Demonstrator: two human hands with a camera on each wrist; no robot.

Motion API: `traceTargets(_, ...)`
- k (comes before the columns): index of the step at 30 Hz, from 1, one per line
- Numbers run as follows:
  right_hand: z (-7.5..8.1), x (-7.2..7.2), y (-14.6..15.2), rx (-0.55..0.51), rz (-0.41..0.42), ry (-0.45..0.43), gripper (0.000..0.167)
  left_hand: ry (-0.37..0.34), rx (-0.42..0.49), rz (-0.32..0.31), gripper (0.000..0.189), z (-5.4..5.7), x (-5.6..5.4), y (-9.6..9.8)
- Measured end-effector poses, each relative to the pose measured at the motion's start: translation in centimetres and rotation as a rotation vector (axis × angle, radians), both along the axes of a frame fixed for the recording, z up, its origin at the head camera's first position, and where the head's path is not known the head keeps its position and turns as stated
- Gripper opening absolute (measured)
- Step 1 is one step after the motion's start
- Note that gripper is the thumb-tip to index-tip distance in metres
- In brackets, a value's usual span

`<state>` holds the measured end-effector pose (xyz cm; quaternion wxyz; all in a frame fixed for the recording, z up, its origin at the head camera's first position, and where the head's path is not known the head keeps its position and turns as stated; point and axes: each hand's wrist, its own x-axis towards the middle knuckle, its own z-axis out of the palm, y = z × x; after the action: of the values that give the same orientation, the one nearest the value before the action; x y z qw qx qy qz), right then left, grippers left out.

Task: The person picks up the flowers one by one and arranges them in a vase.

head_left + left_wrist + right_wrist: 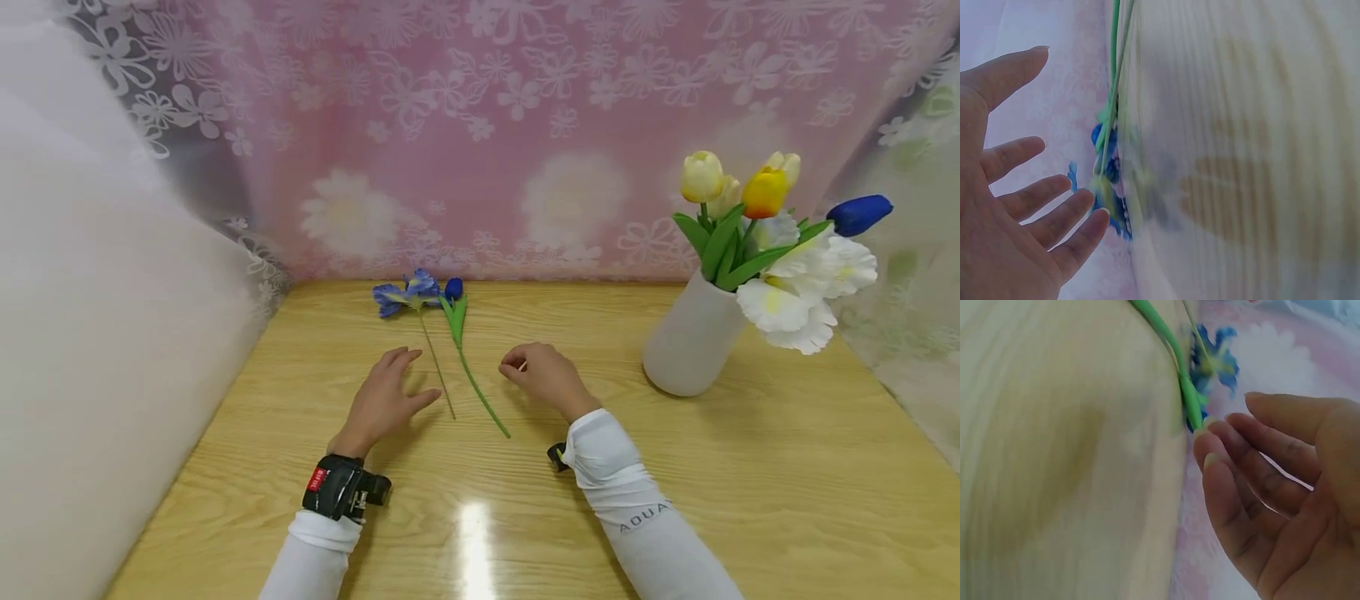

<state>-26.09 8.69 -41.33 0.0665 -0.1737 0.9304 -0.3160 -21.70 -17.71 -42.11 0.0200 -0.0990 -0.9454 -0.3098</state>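
Note:
A blue artificial iris (408,294) with a thin stem lies on the wooden table (300,400). Just right of it lies a blue artificial tulip (457,321) on a curved green stem. My left hand (382,402) hovers beside the iris stem, fingers spread and holding nothing; the left wrist view shows its palm (1013,219) bare. To the right of the tulip stem is my right hand (546,377), its fingers loosely bent with nothing between them. In the right wrist view its fingertips overlap the tulip's leaf (1190,403); contact appears unlikely, as the head view shows them apart.
At the right stands a white vase (686,342) with cream tulips (702,177), a yellow-orange tulip (765,193), another blue tulip (860,215) and white ruffled flowers (806,292). A pink floral curtain (465,167) hangs along the table's back edge.

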Motion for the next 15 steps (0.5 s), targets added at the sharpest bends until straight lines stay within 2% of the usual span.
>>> traceTargets(10,-1.2,-1.0,-4.1,0.007,-0.025,-0.016,0.024,0.009,-0.012,0.038,0.073,0.1,0.8,-2.1)
traceTargets(15,-1.5,-1.5,-5.6,0.056,-0.052,-0.046,0.019,-0.002,-0.008,0.055,0.072,0.3,1.4,-2.8)
